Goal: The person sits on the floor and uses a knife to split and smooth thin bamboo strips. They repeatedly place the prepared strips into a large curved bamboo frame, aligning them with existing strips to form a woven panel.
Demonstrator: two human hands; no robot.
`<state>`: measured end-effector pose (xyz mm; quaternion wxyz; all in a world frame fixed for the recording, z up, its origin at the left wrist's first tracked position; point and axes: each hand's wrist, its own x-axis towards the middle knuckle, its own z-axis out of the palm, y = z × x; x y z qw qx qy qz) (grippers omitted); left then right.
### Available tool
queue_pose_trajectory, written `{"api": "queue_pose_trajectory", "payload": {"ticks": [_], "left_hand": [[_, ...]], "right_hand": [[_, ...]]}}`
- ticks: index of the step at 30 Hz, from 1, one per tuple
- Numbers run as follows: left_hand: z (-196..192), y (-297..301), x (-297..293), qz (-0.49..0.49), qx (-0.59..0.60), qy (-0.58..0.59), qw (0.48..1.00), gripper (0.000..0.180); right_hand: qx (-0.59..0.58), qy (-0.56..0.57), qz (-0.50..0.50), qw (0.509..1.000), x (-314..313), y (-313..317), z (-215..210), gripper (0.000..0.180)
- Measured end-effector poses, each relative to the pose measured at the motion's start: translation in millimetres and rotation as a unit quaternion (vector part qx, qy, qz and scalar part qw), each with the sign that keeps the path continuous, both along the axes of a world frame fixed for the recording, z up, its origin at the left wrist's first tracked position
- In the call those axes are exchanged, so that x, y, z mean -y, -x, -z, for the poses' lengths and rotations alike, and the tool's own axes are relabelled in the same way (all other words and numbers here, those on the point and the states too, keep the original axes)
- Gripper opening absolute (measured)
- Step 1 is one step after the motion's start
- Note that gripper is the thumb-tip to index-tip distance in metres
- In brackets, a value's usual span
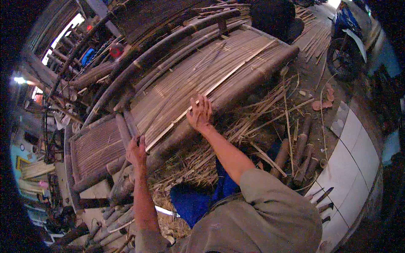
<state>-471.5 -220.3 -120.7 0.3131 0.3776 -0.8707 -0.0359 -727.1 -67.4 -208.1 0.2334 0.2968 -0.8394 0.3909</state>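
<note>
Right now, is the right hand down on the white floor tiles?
No, the right hand is at the pale strip on the bamboo bench.

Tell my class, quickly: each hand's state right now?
Left hand: curled; whether its grip holds anything cannot be told.
Right hand: open, loosely bent, over the long, pale, flat bamboo strip.

Beyond the right hand point(201, 114), low room opens over the slatted surface point(185, 86) as far as the curved bamboo rail point(137, 65), which blocks the way behind. Just left of the left hand point(136, 152), paired poles point(122, 126) bar a sideways pass. On the right hand's near side run a thick edge pole point(253, 81) and cluttered loose strips point(253, 118).
</note>
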Motion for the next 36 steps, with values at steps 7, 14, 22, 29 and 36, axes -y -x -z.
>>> {"api": "queue_pose_trajectory", "payload": {"ticks": [7,14,22,29,36], "left_hand": [[-10.6,133.3,50.1,0.062,0.045,-0.039,0.996,0.037],[28.8,220.0,104.7,0.153,-0.001,-0.100,0.983,0.039],[74.2,299.5,163.1,0.160,0.019,-0.029,0.986,0.038],[54.9,326.7,163.0,0.141,0.022,-0.052,0.988,0.038],[97.3,336.5,221.2,0.172,-0.048,-0.029,0.983,0.040]], "right_hand": [[0.016,0.006,-0.010,1.000,-3.3,10.4,-0.5,0.050],[0.015,-0.010,-0.017,1.000,-4.8,6.1,-10.7,0.046],[0.019,-0.035,-0.039,0.998,-4.6,9.5,-9.1,0.045],[0.025,-0.056,-0.059,0.996,-6.3,14.9,-15.1,0.045],[0.040,-0.096,-0.068,0.992,-1.9,9.2,-24.3,0.047]]}}
